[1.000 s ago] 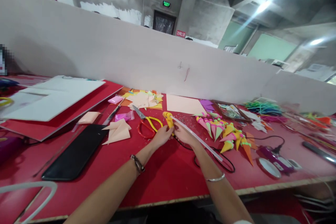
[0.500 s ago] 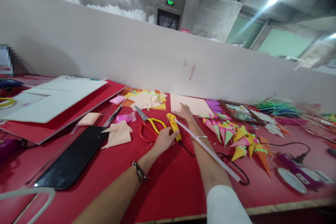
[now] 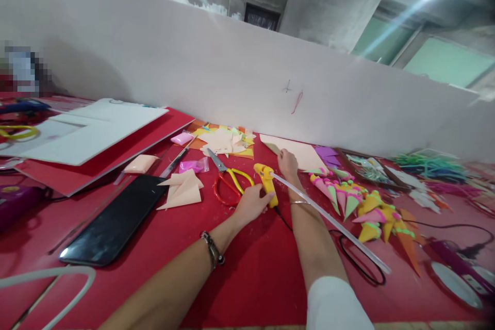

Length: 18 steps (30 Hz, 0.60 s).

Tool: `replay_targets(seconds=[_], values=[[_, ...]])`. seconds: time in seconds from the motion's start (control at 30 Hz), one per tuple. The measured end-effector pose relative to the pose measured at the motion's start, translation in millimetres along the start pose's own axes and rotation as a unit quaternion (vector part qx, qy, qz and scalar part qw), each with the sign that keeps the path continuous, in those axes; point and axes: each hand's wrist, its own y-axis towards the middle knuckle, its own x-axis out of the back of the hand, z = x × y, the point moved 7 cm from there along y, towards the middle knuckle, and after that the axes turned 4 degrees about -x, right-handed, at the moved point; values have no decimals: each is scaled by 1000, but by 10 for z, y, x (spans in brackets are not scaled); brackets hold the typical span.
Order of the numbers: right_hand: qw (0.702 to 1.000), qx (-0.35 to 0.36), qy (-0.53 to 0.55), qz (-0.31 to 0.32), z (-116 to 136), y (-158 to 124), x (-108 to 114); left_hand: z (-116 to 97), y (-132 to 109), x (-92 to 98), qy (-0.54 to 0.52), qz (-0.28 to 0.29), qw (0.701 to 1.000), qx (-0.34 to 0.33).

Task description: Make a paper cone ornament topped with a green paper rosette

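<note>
My left hand (image 3: 252, 202) is closed round the handle of a yellow glue gun (image 3: 267, 184) lying on the red table (image 3: 240, 268); a long clear glue stick (image 3: 332, 224) sticks out of its back toward the right. My right hand (image 3: 288, 162) reaches past the gun and pinches the near corner of a peach paper sheet (image 3: 305, 154), lifting it a little. A black cord (image 3: 356, 263) runs from the gun across the table.
Red-and-yellow scissors (image 3: 228, 180) lie left of the gun, folded peach paper (image 3: 181, 191) and a black tablet (image 3: 116, 219) further left. Coloured paper cones (image 3: 359, 201) are heaped at the right. A white partition (image 3: 232, 72) runs along the back edge.
My right hand left the glue gun, reached forward to the peach sheet and took hold of its corner. My left hand stayed on the gun. The view shifted left.
</note>
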Motion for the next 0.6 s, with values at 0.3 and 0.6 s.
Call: replay_targets(seconds=[0.3, 0.6], values=[[980, -97, 139, -100, -462, 139, 177, -11, 2, 9, 16, -5, 1000, -5], [950, -90, 293, -57, -475, 201, -67, 35, 14, -7, 21, 9, 1000, 15]])
